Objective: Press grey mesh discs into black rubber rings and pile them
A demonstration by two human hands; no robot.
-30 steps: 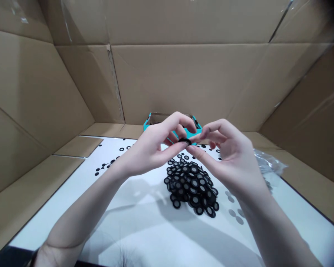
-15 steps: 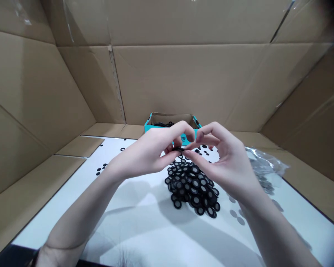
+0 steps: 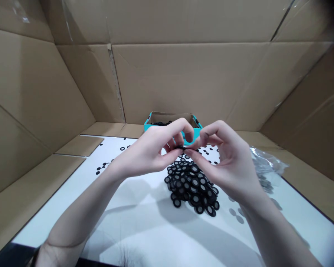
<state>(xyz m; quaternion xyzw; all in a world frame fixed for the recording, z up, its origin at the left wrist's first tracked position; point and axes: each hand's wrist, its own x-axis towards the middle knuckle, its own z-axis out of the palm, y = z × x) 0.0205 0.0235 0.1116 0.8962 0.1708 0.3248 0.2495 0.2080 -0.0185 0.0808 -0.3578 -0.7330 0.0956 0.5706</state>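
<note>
Black ring (image 3: 180, 148), just one, is sitting between the two hands, above the near end of the heap and pinched at the fingertips. The left hand (image 3: 147, 152) is gripping it from one side between thumb and forefinger, and the right hand (image 3: 228, 163) is closing on it from the other. Those fingertips are hiding most of the ring, so the exact hold is hard to make out, though both hands seem to be clenching it.

Just below, one large heap of black-rimmed discs with grey centres (image 3: 190, 187) is lying on a white sheet (image 3: 44, 218), too many to count. Small groups of stray black discs (image 3: 102, 167) are dotting the sheet to the left, and more (image 3: 208, 151) are lying behind the hands. One teal box (image 3: 149, 127) is standing beyond them, holding black pieces (image 3: 161, 123), and one clear plastic bag (image 3: 265, 161) is lying at the right. Brown cardboard walls (image 3: 189, 81) are surrounding everything.

Compared with a second ago, the hands are sitting lower and closer together, with the ring showing only as a thin edge rather than an open loop. The hands are blocking the box's front, so no writing can be read.
</note>
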